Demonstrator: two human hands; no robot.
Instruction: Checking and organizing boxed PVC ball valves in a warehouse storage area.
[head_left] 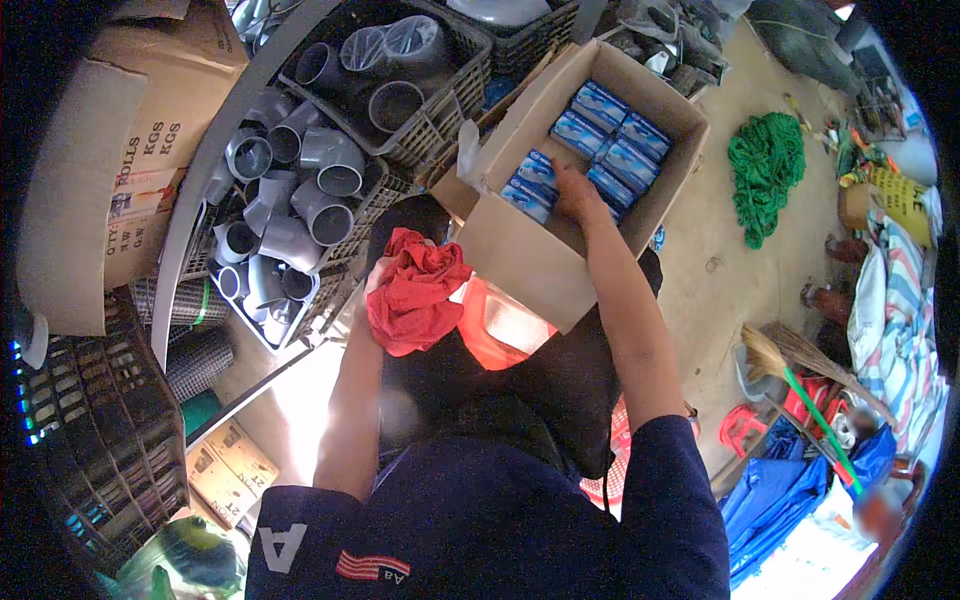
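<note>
My left hand [374, 290] is closed on a crumpled red cloth [418, 295], which covers most of its fingers. Tilted in front of me is an open cardboard box [530, 250], with several small blue-and-white boxes [605, 140] packed inside. My right hand [577, 195] reaches into it, its fingers closed against a small blue box [537, 170] in the left group; part of the fingers is hidden. Under the cardboard box, near my knees, shows a bright red-orange plastic thing [485, 345].
Black crates [440, 115] of grey pipe fittings [290, 240] stand at the left behind a metal bar. A large carton [165, 150] is at far left. Green netting [765, 175], brooms [765, 355] and a blue tarp [775, 500] lie on the floor at right.
</note>
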